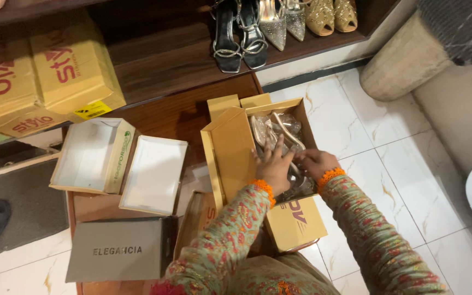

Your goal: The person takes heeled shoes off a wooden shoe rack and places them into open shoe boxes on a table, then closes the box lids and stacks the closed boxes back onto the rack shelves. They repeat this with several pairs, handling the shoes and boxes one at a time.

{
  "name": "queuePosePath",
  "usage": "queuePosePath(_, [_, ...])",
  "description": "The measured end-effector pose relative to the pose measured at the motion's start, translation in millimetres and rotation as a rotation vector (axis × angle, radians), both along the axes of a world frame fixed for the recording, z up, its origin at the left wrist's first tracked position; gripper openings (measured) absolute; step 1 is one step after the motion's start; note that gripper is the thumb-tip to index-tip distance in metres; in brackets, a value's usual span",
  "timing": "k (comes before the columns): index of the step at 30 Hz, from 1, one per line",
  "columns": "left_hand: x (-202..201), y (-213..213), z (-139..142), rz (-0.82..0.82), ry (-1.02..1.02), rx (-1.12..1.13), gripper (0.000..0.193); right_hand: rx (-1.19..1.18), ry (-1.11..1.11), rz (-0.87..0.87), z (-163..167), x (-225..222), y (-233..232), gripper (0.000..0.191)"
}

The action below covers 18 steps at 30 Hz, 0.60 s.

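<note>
Head view: an open yellow shoe box [296,221] sits on the floor, right in front of the person. Inside it lies a shiny silver shoe [273,128] on crinkly clear wrapping. The shoe's long side runs up and down the picture, the same way as the box; which end is the toe, I cannot tell. The left hand [274,164] lies flat on the things in the box, fingers spread wide. The right hand [313,162] is just beside it, low in the box, fingers curled; whether it pinches anything I cannot tell.

The box lid [229,150] stands up along the left edge of the box. The right edge of the box meets bare white floor tiles [389,180], so there is room on that side. On the left it is crowded: two open white boxes [91,153] lie near, and a grey box [118,250] lies below them. A dark wood shelf [176,60] sits above, with black sandals [239,38] and sparkly heels [285,22] on it, and more yellow boxes [66,65] at the far left.
</note>
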<state>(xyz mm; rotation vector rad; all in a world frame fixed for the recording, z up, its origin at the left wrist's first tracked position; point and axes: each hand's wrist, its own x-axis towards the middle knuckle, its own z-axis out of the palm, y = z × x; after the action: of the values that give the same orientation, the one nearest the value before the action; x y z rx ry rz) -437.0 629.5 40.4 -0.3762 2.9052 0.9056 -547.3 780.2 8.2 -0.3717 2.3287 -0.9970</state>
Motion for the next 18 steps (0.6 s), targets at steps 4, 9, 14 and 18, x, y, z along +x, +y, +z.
queuePosePath(4, [0,12,-22,0.057,0.086,-0.084,0.070,-0.263,0.029,-0.281,11,1,10,0.021])
queuePosePath(9, [2,6,-39,0.015,0.141,-0.084,0.057,0.078,-0.072,-0.180,-10,-10,5,0.024])
queuePosePath(14, [6,-3,-41,-0.036,0.085,-0.052,0.055,0.078,0.102,-0.017,-26,-18,2,0.050])
queuePosePath(18, [0,-4,-55,-0.176,0.023,-0.155,0.048,0.251,0.144,0.043,-15,-28,1,0.046])
